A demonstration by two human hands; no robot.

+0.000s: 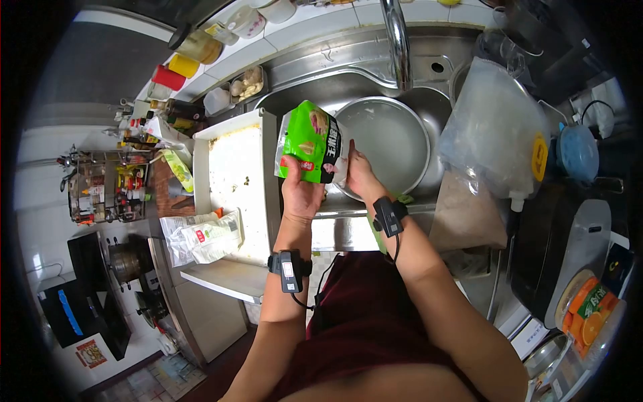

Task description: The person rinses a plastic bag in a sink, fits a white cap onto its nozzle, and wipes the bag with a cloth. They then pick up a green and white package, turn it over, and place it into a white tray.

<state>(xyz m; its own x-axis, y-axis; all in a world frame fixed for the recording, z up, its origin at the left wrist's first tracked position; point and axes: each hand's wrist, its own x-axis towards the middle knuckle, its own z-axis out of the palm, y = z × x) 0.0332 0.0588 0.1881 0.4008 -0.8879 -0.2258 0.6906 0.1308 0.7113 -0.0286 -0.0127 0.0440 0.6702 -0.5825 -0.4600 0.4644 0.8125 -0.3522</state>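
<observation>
Between my two hands is a green, black and white printed food packet, held up over the near left edge of the sink. My left hand grips its lower left part, with the thumb lying across the front. On the other side, my right hand closes on the packet's right edge, its fingers partly hidden behind it. Just right of the packet, a round metal basin holding cloudy water stands in the steel sink.
A stained white drawer or tray lies left of the sink, with a white plastic packet on its near corner. The faucet rises behind the basin. A large clear plastic bag hangs at the right. Jars line the back ledge.
</observation>
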